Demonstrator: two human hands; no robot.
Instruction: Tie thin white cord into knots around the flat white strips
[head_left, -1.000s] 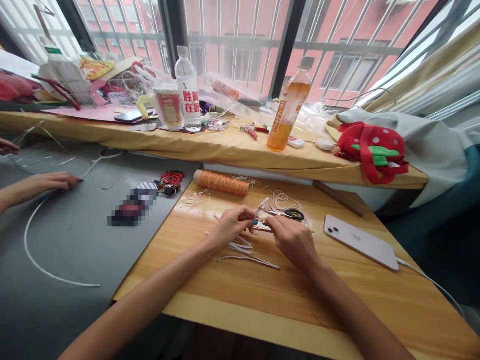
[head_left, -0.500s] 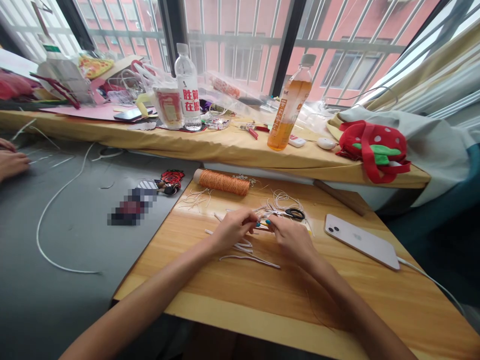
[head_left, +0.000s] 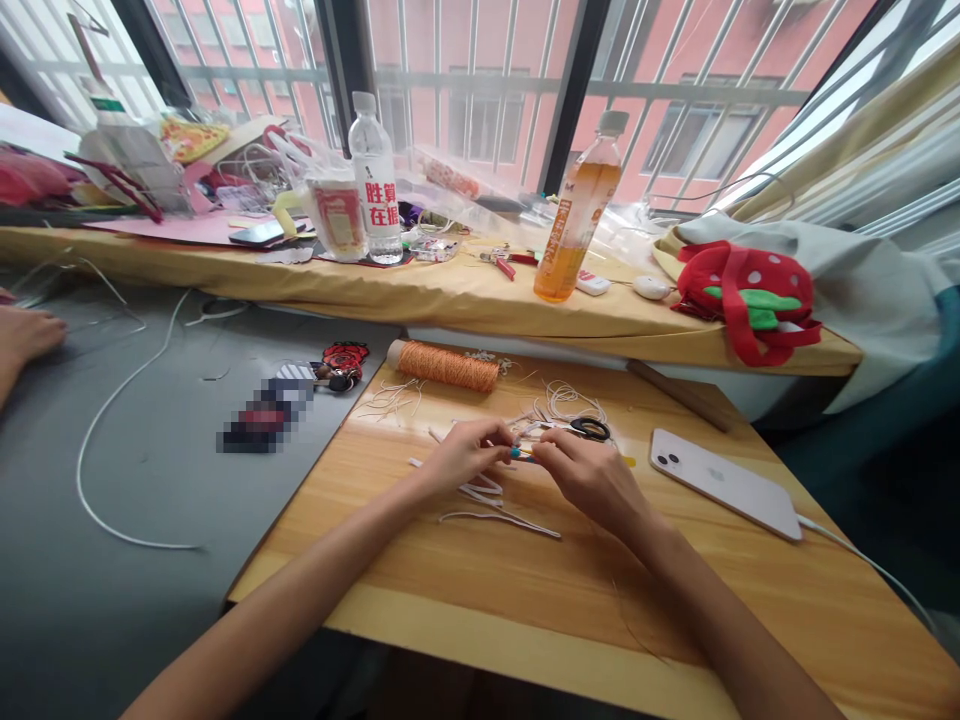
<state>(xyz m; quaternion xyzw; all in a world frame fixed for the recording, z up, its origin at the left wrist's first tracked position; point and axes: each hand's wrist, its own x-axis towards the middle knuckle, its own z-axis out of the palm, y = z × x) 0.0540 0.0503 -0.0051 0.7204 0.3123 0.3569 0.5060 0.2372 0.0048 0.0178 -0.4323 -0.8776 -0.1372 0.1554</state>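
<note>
My left hand (head_left: 472,448) is closed in a pinch over the wooden board, its blue-painted nail showing. My right hand (head_left: 585,468) pinches close beside it, fingertips a short gap away. A thin cord (head_left: 526,453) spans the two sets of fingertips; its far ends are hidden. A small yellow tip (head_left: 628,461) shows past the right hand's outer side; what it belongs to is covered. Scissors with black handles (head_left: 591,429) lie just behind the right hand. White cord pieces (head_left: 501,518) lie under and in front of the left hand.
Behind the hands lie an orange spool of thread (head_left: 448,366) and loose coiled cord (head_left: 574,400). A phone (head_left: 724,482) on a cable rests at right. An orange drink bottle (head_left: 579,215) stands on the ledge. Another person's hand (head_left: 30,335) is at far left.
My right hand has turned slightly and its blue nail no longer shows. The yellow tip sticks out further right. The other person's hand at the left has shifted, with cord moving beside it.
</note>
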